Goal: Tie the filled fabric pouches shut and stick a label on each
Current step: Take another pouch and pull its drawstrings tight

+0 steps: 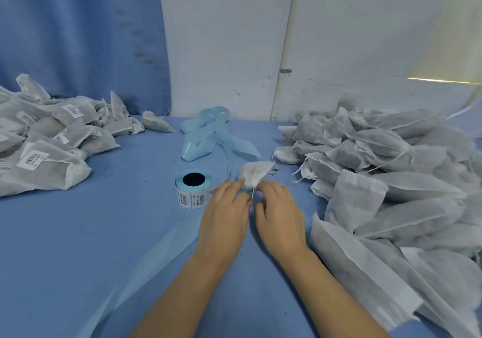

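Both hands, left hand [225, 207] and right hand [277, 208], pinch the pouch [254, 172] drawstring [252, 194]; uneven pull risks a slack knot, spilled filling.

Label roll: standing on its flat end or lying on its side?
The label roll stands on its flat end: core hole faces up, barcode labels wrap its side.

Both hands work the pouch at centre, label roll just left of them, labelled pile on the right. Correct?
One slip: in the head view the labelled pile lies on the left; the right pile shows no labels. The left hand and right hand do hold the pouch, label roll just left of them.
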`<action>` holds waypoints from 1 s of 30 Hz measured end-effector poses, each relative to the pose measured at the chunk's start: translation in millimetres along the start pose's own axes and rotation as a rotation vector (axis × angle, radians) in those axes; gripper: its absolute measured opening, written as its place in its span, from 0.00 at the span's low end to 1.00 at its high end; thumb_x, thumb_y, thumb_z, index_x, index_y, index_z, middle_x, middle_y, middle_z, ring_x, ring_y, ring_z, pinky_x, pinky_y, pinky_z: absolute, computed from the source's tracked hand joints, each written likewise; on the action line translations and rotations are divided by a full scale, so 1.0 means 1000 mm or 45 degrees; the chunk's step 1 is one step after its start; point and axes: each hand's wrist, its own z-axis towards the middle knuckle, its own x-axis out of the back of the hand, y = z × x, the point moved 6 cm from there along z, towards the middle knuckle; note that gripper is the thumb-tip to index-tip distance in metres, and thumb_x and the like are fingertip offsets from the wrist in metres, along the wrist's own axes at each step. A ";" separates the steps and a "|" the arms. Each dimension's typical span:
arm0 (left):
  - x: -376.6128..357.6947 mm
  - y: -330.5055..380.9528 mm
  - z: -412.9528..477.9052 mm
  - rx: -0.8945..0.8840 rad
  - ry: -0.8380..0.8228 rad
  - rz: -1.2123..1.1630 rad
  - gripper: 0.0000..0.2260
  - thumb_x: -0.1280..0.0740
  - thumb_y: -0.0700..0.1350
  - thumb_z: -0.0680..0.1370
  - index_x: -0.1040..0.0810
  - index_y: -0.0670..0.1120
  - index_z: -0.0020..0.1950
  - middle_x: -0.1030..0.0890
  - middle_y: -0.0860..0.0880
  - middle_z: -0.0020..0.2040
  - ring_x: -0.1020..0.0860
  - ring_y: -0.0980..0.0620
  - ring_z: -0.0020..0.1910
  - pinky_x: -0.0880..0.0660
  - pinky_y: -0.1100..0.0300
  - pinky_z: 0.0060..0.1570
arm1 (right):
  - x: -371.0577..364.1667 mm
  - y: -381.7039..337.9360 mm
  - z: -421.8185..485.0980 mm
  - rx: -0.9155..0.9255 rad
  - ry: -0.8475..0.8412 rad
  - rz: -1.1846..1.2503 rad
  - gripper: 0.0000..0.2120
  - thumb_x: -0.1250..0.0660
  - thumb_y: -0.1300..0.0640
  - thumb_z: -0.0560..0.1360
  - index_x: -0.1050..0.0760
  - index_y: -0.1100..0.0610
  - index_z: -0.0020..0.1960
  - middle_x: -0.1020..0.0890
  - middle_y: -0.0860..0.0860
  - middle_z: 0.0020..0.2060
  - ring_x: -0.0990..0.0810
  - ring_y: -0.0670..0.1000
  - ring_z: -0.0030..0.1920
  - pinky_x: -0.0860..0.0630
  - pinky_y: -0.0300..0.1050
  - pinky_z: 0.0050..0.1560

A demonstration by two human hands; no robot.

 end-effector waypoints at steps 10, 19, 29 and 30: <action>-0.013 -0.026 0.003 0.415 -0.125 -0.718 0.05 0.38 0.42 0.80 0.23 0.48 0.48 0.20 0.59 0.46 0.24 0.66 0.46 0.30 0.71 0.47 | 0.007 -0.011 -0.004 0.170 0.106 0.010 0.25 0.37 0.67 0.71 0.28 0.60 0.68 0.28 0.51 0.70 0.28 0.56 0.66 0.28 0.51 0.60; -0.005 -0.011 0.004 0.059 0.004 -0.259 0.08 0.37 0.39 0.79 0.20 0.45 0.55 0.31 0.55 0.71 0.29 0.57 0.63 0.32 0.67 0.52 | 0.012 -0.015 -0.006 0.198 0.141 0.032 0.24 0.37 0.69 0.70 0.25 0.60 0.65 0.25 0.51 0.67 0.25 0.57 0.63 0.24 0.54 0.54; -0.009 -0.007 0.002 0.189 -0.048 -0.717 0.05 0.38 0.35 0.79 0.23 0.40 0.49 0.27 0.54 0.53 0.28 0.66 0.52 0.31 0.70 0.54 | 0.020 0.000 -0.009 0.074 0.471 0.612 0.10 0.33 0.65 0.75 0.18 0.54 0.52 0.19 0.40 0.46 0.26 0.39 0.49 0.35 0.26 0.53; -0.012 -0.006 0.001 0.209 -0.075 -0.752 0.05 0.38 0.35 0.80 0.23 0.40 0.48 0.26 0.52 0.52 0.26 0.63 0.52 0.28 0.64 0.55 | 0.019 0.004 -0.008 0.014 0.452 0.704 0.11 0.32 0.65 0.75 0.19 0.51 0.51 0.20 0.36 0.45 0.27 0.36 0.48 0.34 0.25 0.51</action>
